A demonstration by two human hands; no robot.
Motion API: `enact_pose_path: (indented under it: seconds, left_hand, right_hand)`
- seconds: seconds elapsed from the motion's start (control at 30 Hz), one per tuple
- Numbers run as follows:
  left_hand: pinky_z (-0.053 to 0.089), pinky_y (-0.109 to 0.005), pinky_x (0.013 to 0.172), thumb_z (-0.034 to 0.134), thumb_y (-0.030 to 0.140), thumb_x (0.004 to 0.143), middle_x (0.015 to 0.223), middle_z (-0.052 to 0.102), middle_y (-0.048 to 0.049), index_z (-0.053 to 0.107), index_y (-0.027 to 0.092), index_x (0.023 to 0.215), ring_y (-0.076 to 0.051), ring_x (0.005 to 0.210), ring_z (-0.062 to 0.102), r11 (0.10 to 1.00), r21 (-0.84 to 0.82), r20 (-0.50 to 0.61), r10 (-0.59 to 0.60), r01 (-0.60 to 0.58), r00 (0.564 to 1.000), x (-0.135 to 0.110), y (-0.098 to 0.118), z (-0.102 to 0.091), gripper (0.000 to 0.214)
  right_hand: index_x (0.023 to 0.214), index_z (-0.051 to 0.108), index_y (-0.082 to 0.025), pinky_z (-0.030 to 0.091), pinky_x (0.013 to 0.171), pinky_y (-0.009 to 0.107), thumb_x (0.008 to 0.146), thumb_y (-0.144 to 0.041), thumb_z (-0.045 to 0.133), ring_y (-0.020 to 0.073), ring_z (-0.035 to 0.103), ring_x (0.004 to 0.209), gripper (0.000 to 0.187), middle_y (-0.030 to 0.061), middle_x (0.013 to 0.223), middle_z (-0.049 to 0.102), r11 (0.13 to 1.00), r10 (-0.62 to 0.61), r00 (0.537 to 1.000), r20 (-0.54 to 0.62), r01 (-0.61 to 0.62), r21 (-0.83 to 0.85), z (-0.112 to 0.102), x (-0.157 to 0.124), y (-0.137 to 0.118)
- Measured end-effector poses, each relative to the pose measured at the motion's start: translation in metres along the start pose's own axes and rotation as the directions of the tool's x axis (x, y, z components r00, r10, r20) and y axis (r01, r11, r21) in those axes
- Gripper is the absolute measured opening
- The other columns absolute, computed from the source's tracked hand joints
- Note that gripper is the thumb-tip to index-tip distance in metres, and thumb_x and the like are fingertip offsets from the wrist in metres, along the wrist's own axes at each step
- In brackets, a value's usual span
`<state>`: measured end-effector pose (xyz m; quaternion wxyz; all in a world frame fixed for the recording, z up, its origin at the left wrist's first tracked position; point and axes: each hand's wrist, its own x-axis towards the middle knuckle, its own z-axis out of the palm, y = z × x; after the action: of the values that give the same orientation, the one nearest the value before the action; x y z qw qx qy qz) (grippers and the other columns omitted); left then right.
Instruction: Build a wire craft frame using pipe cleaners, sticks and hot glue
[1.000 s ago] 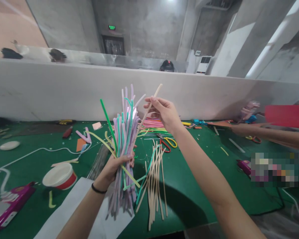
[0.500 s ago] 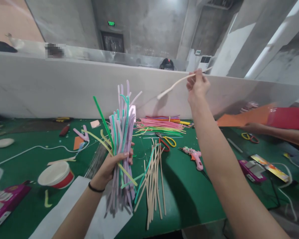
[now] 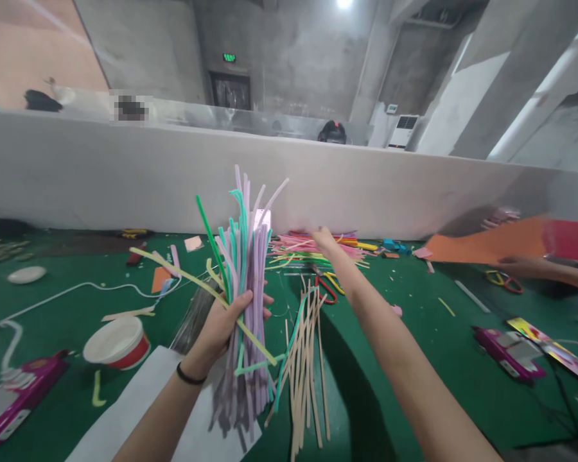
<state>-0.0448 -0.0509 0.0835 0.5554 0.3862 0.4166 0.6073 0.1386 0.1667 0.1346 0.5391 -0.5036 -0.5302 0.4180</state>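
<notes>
My left hand (image 3: pixel 226 321) is wrapped round a thick upright bundle of pipe cleaners (image 3: pixel 245 269), mostly lilac with some teal, green and yellow ones. My right hand (image 3: pixel 324 240) is stretched far forward, down at a flat pile of pink, yellow and green pipe cleaners (image 3: pixel 313 247) near the white wall. Its fingers are mostly hidden behind the hand. A loose heap of beige pipe cleaners (image 3: pixel 306 359) lies on the green table (image 3: pixel 390 346) between my arms.
Scissors with red and yellow handles (image 3: pixel 328 285) lie beside my right forearm. A red paper cup (image 3: pixel 116 342), white paper (image 3: pixel 139 410) and a magenta glue gun (image 3: pixel 14 398) are at the left. Another person's arm (image 3: pixel 544 269) holds orange card (image 3: pixel 486 242) at the right, by another magenta tool (image 3: pixel 508 353).
My right hand pulled one beige pipe cleaner out of the bundle, lifted it high to the right, then dropped down and forward to the coloured pile. The beige piece is no longer visible in it.
</notes>
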Motion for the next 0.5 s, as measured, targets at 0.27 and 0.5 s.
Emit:
enact_pose_path:
  seconds: [0.27,0.5]
  left_hand:
    - [0.047,-0.027,0.048,0.065,0.048,0.075,0.061,0.066,-0.0049,0.07,0.014,0.079,-0.018,0.052,0.059,0.997,0.071,-0.01,0.008,-0.007,1.0,-0.001,-0.008,0.002,0.034]
    - [0.051,-0.032,0.07,0.071,0.036,0.064,0.068,0.068,-0.0029,0.066,0.019,0.068,-0.025,0.077,0.064,0.977,0.148,-0.258,0.186,-0.152,0.948,0.001,-0.007,0.005,0.018]
  right_hand:
    - [0.105,0.062,-0.025,0.049,0.095,0.037,0.087,-0.034,0.062,0.0203,0.055,0.12,0.02,0.0068,0.124,0.059,0.736,-0.672,0.717,0.186,0.673,0.068,0.016,-0.128,-0.067]
    - [0.114,0.065,-0.032,0.04,0.106,0.052,0.09,-0.026,0.054,0.0271,0.04,0.135,0.026,0.0036,0.143,0.043,0.475,-0.809,0.553,0.201,0.815,-0.331,-0.001,-0.197,-0.072]
